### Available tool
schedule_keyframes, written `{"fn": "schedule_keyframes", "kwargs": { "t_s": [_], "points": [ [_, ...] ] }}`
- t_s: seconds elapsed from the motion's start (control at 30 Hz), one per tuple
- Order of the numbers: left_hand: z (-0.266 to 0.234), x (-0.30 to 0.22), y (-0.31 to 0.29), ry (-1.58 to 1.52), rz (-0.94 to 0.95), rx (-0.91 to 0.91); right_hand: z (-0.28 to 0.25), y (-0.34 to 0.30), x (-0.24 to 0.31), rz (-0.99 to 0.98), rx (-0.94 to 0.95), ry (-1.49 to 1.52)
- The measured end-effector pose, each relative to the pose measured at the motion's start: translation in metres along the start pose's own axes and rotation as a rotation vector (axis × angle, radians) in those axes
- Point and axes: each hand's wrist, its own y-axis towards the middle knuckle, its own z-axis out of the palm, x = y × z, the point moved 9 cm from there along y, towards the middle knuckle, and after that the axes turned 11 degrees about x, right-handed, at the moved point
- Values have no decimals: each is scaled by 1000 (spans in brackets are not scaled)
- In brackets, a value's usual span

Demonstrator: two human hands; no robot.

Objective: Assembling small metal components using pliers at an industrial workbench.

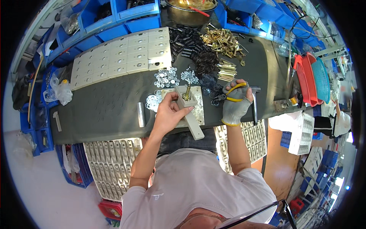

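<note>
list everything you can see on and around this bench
grey bar: one, under the left hand on a plate, centre
brass pin: one, upright in the bar
yellow-handled pliers: one, in the right hand
metal plates: many, silver, in rows, upper left
washers: a pile, silver, centre
brass parts: a pile, top centre
black springs: a pile, beside the brass
metal cylinder: one, silver, left of centre
blue bins: several, along the back
red trays: stacked, right
left hand: bare
right hand: grey glove

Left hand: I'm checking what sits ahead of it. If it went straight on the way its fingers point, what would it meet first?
The left hand points up and right, already touching the grey metal bar; next in line is probably the upright brass pin, though depth is unclear.
</note>
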Motion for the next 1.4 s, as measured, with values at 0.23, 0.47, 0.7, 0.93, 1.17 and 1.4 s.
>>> {"fn": "schedule_keyframes", "kwargs": {
  "t_s": [0.23, 0.47, 0.7, 0.93, 1.17, 1.4],
  "points": [
    [1, -11, -4, 178, -75, 8, -7, -2, 2, 8, 10, -19],
    [2, 4, 5, -57, 55, 91, -11, 15, -5, -25, 64, -110],
    [5, 13, 1, -166, -67, 269, -1, 22, -26, 91, 148, -142],
    [4, 8, -2, -268, -103, 197, -9, 23, -32, 79, -17, 47],
    [9, 15, -2, -279, -100, 133, 9, -27, -20, 59, 27, -163],
    [6, 14, -1, -262, -101, 82, 12, -26, -34, 298, 250, -105]
  ]
}}
